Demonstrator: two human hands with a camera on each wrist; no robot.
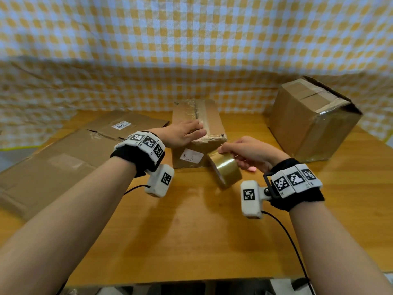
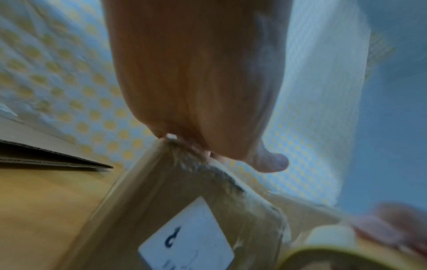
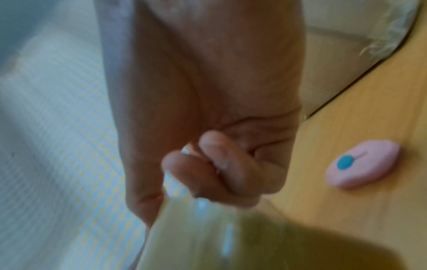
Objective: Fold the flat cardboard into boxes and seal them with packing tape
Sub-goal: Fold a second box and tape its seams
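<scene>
Box, head view: small box (image 1: 197,133) stands mid-counter (image 1: 191,231); left hand (image 1: 182,133) lies flat on its taped top, fingers straight; right hand (image 1: 248,154) grips tape roll (image 1: 225,171) just beside it.
Nearby: flat cardboard (image 1: 63,158) left, big box (image 1: 312,118) right.
Left wrist: fingers press the box's top edge (image 2: 184,191).
Right wrist: fingers curled around the tape; pink cutter (image 3: 362,164) on the counter.
</scene>
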